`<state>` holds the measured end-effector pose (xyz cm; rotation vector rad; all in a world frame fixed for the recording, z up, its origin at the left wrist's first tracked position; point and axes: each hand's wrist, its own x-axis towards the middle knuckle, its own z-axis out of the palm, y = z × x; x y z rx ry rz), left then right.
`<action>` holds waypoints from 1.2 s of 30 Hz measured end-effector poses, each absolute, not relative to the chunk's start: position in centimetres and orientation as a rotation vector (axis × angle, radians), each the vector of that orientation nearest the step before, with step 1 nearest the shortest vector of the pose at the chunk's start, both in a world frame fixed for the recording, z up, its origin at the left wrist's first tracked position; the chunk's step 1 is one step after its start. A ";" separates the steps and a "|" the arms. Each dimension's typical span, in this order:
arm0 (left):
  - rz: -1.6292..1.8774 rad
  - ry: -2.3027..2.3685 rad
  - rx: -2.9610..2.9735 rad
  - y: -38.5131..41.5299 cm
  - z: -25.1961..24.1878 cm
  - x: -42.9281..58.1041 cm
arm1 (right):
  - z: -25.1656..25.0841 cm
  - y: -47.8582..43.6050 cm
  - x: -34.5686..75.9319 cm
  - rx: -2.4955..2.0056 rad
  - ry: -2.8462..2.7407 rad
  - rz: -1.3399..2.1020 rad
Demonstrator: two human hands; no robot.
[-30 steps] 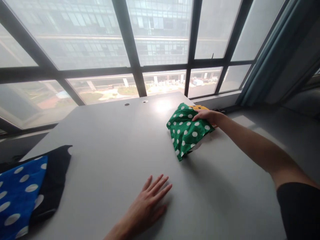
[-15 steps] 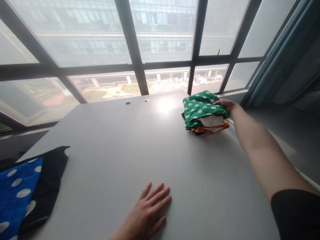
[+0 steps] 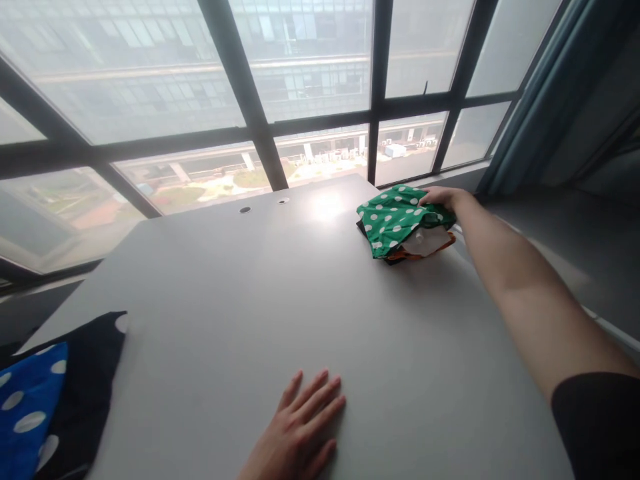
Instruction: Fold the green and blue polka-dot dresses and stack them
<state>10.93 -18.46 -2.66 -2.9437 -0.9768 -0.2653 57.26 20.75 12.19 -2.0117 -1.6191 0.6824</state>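
1. At six o'clock, taking mid-view as the hub: left hand [image 3: 300, 427], palm down on the pale table [image 3: 240, 300], fingers loosely fanned, nothing grasped. Probably serves as a prop for a body leaning into a long reach.

2. At eight o'clock: blue polka-dot cloth [image 3: 30, 407] lying over black cloth [image 3: 93, 373], cut off by the edge of view. Cannot tell whether one piece or two. Perhaps set aside there to stay clear of both arms.

3. At four o'clock: dark sleeve [image 3: 597, 423], then bare forearm [image 3: 505, 263], slanting far out toward the pile.

4. Between two and three o'clock: green polka-dot cloth [image 3: 393, 217], topmost in a loose pile near the table's right side. Beneath its gaping near edge, white fabric [image 3: 427, 243] and an orange strip [image 3: 447, 244]. Likely layered flat for steadiness.

5. At that pile's far right corner: right hand [image 3: 443, 199], fingers bent over the green fabric, underside hidden. Cannot tell whether pinching or merely pressing, perhaps to keep the layers together.

6. Farther off, between nine and ten: round opening [image 3: 245, 210], presumably for cables. At twelve, window frame [image 3: 320, 122]; at two, curtain [image 3: 530, 113], apparently drawn aside for daylight.
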 end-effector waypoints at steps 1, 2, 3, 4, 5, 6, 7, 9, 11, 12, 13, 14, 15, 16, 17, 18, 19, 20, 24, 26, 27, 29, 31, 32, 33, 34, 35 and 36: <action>-0.267 -0.969 -2.943 -18.4 -2.7 10.9 | 11.9 20.9 56.6 -2.060 -1.625 0.583; -0.262 -0.970 -2.942 -18.4 -2.8 10.9 | 11.6 20.9 55.9 -2.102 -1.617 0.489; -0.249 -0.977 -2.939 -18.5 -2.8 10.8 | 11.0 20.8 54.9 -2.132 -1.596 0.389; -0.232 -0.985 -2.937 -18.5 -2.9 10.8 | 10.4 20.6 53.9 -2.142 -1.567 0.282; -0.214 -0.995 -2.936 -18.6 -2.9 10.8 | 9.8 20.3 52.8 -2.126 -1.544 0.182; -0.195 -1.008 -2.937 -18.6 -3.0 10.8 | 9.0 19.8 51.7 -2.095 -1.549 0.078; -0.178 -1.017 -2.942 -18.7 -3.0 10.8 | 8.3 19.3 50.5 -2.058 -1.586 -0.003; -0.159 -1.038 -2.961 -18.8 -3.0 10.8 | 7.0 17.8 48.1 -2.020 -1.702 -0.033; -0.152 -1.064 -2.982 -18.9 -3.0 10.9 | 6.0 15.8 45.5 -2.049 -1.754 0.043; -0.156 -1.077 -2.989 -18.9 -3.0 11.0 | 5.5 14.6 44.0 -2.055 -1.752 0.072; -0.161 -1.093 -2.995 -18.9 -3.0 11.0 | 5.0 13.1 42.4 -2.027 -1.752 0.064; -0.170 -1.107 -3.000 -18.9 -3.1 11.1 | 4.6 11.5 40.6 -1.960 -1.783 0.024; -0.177 -1.120 -3.006 -18.8 -3.1 11.1 | 4.0 9.8 38.7 -1.816 -1.865 -0.036; -0.185 -1.135 -3.010 -18.8 -3.2 11.2 | 3.4 8.0 36.7 -1.673 -1.967 -0.049; -0.196 -1.149 -3.014 -18.8 -3.3 11.2 | 2.8 6.1 34.8 -1.551 -2.074 -0.018; -0.208 -1.162 -3.019 -18.9 -3.4 11.3 | 2.0 4.2 32.9 -1.454 -2.172 0.035; -0.221 -1.173 -3.024 -18.9 -3.4 11.4 | 1.3 2.5 31.2 -1.381 -2.263 0.106; -0.237 -1.182 -3.030 -18.9 -3.5 11.5 | 0.4 0.8 29.7 -1.341 -2.323 0.182; -0.313 -1.224 -3.069 -19.1 -3.2 11.9 | -2.6 -3.8 26.3 -1.373 -2.320 0.375; -0.385 -1.264 -3.096 -19.2 -3.0 12.1 | -3.6 -5.0 25.7 -1.397 -2.302 0.396; -0.432 -1.283 -3.111 -19.2 -2.9 12.1 | -4.0 -5.3 25.6 -1.409 -2.299 0.394; -0.534 -1.315 -3.137 -19.3 -3.0 12.1 | -4.4 -5.7 25.5 -1.424 -2.311 0.376; -0.636 -1.366 -3.140 -19.4 -3.1 12.1 | -4.7 -5.8 25.6 -1.422 -2.345 0.346; -0.683 -1.405 -3.126 -19.4 -3.2 12.1 | -4.9 -5.8 25.7 -1.416 -2.365 0.323; -0.727 -1.453 -3.098 -19.4 -3.4 12.1 | -5.1 -5.8 25.8 -1.406 -2.385 0.292; -0.761 -1.500 -3.062 -19.4 -3.5 12.1 | -5.4 -5.7 25.9 -1.397 -2.400 0.259; -0.780 -1.539 -3.025 -19.4 -3.7 12.1 | -5.7 -5.6 26.0 -1.390 -2.410 0.225; -0.782 -1.563 -2.994 -19.4 -3.8 12.1 | -6.1 -5.5 26.1 -1.380 -2.415 0.194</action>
